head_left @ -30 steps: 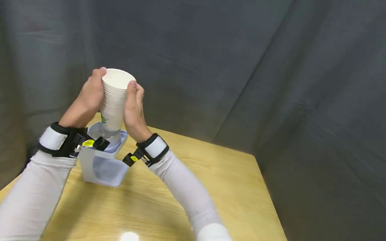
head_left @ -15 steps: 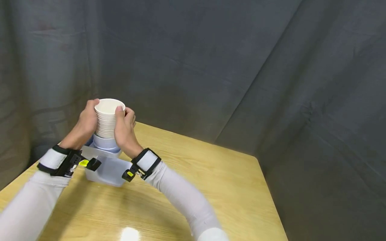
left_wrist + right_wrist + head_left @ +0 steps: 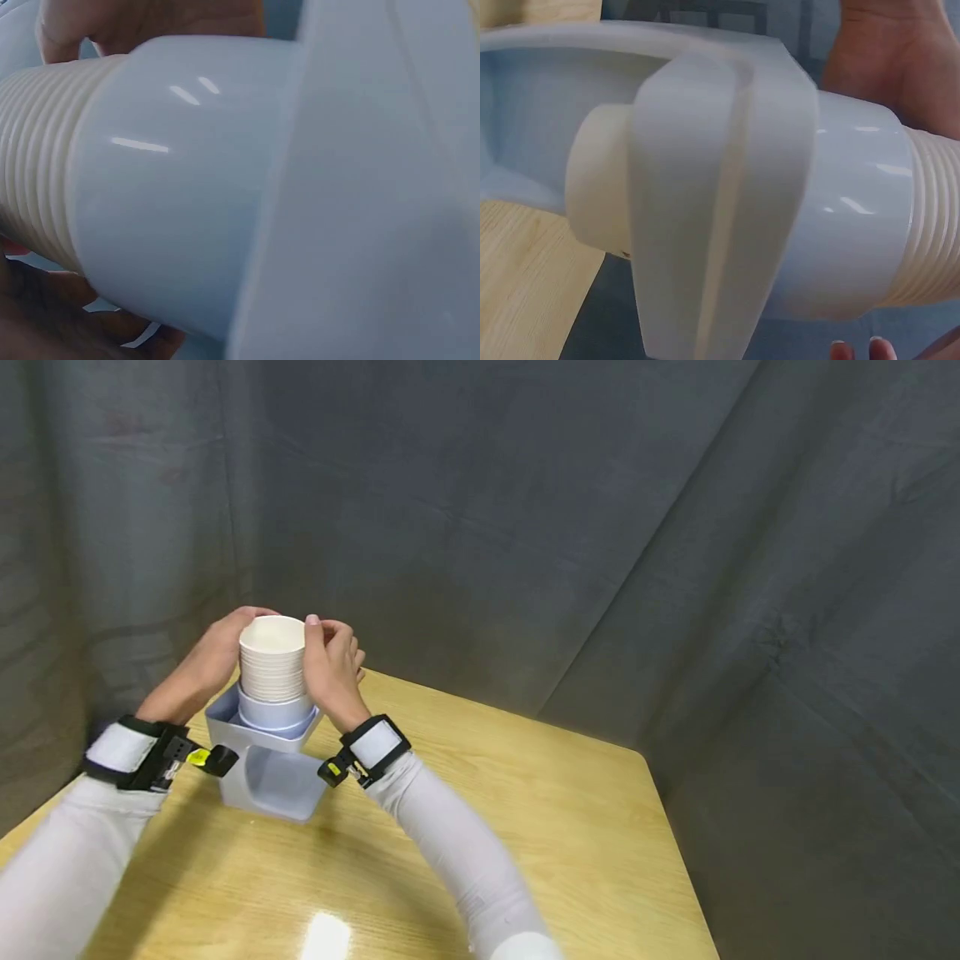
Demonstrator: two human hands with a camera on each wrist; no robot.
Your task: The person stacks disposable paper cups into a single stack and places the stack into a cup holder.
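Note:
A stack of white paper cups [image 3: 273, 656] stands upright in the round collar [image 3: 273, 713] of a pale plastic cup holder [image 3: 236, 746]. To the left of the stack is my left hand [image 3: 206, 656], its fingers reaching behind the rim in the head view. At the stack's right side my right hand [image 3: 333, 672] has its thumb along the cups and its other fingers spread. In the right wrist view, the right fingertips [image 3: 881, 348] sit apart from the collar. The bottom cup [image 3: 600, 180] shows below the holder's upper shelf.
A light wooden table [image 3: 480, 810] carries the holder near its far left corner. Dark grey curtains [image 3: 450, 527] hang close behind the table. The holder's lower tray [image 3: 288, 781] faces me.
The cup stack has come down from above the holder into its collar. Both hands lowered with it, and their fingers have loosened around the cups.

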